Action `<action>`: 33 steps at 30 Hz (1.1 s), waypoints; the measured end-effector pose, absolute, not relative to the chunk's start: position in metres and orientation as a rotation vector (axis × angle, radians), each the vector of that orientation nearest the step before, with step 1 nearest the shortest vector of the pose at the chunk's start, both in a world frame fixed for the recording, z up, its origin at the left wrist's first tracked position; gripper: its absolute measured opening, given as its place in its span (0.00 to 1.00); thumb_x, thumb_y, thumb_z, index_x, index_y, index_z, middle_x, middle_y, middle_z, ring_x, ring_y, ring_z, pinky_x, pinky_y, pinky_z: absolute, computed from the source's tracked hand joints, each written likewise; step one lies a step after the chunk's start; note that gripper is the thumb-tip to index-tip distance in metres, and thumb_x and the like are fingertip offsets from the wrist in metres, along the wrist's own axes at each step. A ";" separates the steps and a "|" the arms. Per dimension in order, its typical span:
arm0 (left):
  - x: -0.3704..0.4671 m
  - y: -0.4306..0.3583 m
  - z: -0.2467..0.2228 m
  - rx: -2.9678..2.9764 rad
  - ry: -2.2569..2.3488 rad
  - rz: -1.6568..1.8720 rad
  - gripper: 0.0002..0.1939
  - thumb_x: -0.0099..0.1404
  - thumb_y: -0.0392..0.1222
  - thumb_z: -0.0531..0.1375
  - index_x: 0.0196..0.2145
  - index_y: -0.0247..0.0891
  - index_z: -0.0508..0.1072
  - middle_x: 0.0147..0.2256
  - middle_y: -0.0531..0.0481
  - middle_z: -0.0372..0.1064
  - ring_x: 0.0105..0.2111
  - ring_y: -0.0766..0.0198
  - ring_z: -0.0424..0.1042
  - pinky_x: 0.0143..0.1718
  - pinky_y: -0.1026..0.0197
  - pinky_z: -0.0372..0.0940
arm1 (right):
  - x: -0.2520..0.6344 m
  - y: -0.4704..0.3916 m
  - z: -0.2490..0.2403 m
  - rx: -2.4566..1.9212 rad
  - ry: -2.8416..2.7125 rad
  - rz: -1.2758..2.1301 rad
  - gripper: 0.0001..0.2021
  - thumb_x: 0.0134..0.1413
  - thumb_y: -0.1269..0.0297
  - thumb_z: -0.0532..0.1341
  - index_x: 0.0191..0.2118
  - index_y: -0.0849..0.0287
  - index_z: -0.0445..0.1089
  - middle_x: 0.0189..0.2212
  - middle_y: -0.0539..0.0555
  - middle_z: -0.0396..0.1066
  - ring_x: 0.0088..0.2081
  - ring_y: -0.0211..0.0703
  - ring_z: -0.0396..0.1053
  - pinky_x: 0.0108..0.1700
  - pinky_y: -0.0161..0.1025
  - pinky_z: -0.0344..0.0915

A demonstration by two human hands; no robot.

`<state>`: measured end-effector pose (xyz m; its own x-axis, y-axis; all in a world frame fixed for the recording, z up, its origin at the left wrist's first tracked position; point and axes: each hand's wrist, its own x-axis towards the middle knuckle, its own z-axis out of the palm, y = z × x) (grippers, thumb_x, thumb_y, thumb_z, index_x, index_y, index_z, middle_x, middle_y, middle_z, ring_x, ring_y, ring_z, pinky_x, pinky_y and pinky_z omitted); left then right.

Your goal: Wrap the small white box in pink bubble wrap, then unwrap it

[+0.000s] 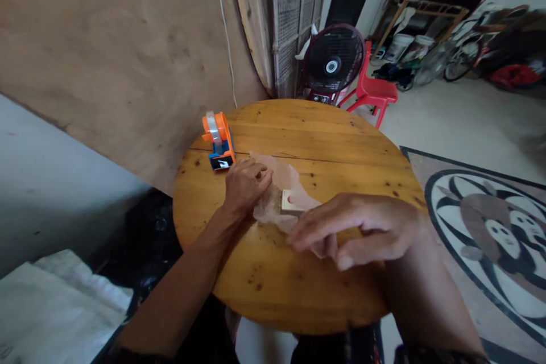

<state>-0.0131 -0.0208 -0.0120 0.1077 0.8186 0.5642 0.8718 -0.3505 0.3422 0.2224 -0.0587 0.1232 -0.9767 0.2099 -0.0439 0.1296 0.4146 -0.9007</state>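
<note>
On the round wooden table [341,153] lies a crumpled sheet of clear, thin wrapping [275,168]. A small cream-coloured box [294,201] with a red spot rests on it. My left hand [246,183] is at the wrapping's left edge, its fingers curled; what they hold, if anything, is hidden. My right hand [362,227] is over the right end of the wrapping and hides part of it. Its fingers are stretched forward, with the thumb apart. Beyond my left hand stands an orange and blue tape dispenser [220,142] with a roll of tape.
A wooden panel [128,40] borders the table at the left. Behind the table are a fan [331,62] and a red chair [377,91]. A patterned mat [503,239] lies on the floor at the right. White sacks [63,307] are at the lower left.
</note>
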 end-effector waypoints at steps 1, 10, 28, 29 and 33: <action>-0.013 -0.021 -0.012 -2.287 -1.747 -1.054 0.07 0.61 0.42 0.61 0.29 0.39 0.77 0.26 0.49 0.73 0.30 0.59 0.69 0.36 0.57 0.62 | 0.216 -0.062 0.121 -0.284 -2.619 1.498 0.19 0.59 0.63 0.60 0.56 0.56 0.69 0.55 0.58 0.70 0.52 0.44 0.71 0.49 0.36 0.69; -0.011 -0.024 -0.007 -2.406 -1.612 -1.053 0.07 0.62 0.40 0.60 0.36 0.36 0.77 0.31 0.47 0.74 0.33 0.58 0.71 0.38 0.55 0.64 | 0.219 -0.030 0.063 -1.105 -2.432 0.678 0.16 0.64 0.63 0.52 0.55 0.56 0.67 0.54 0.58 0.70 0.55 0.48 0.67 0.58 0.49 0.61; -0.005 -0.032 -0.007 -3.036 -1.380 -1.059 0.23 0.55 0.28 0.53 0.47 0.42 0.74 0.42 0.48 0.76 0.43 0.58 0.71 0.47 0.53 0.66 | 0.205 -0.036 0.068 -1.177 -2.726 0.620 0.17 0.47 0.68 0.64 0.46 0.54 0.71 0.42 0.56 0.75 0.42 0.52 0.71 0.42 0.43 0.64; -0.004 -0.032 -0.007 -3.066 -1.363 -0.974 0.22 0.55 0.29 0.53 0.46 0.42 0.74 0.43 0.48 0.75 0.44 0.57 0.70 0.48 0.53 0.66 | 0.211 -0.034 0.071 -1.210 -2.678 0.626 0.16 0.46 0.67 0.64 0.45 0.55 0.72 0.41 0.55 0.75 0.40 0.50 0.72 0.41 0.42 0.64; -0.004 -0.032 -0.003 -3.117 -1.323 -0.770 0.16 0.58 0.36 0.58 0.45 0.42 0.75 0.48 0.46 0.72 0.49 0.54 0.67 0.52 0.50 0.62 | 0.251 -0.020 0.080 -1.401 -2.405 0.636 0.17 0.46 0.64 0.66 0.45 0.54 0.71 0.38 0.53 0.75 0.37 0.47 0.71 0.38 0.40 0.64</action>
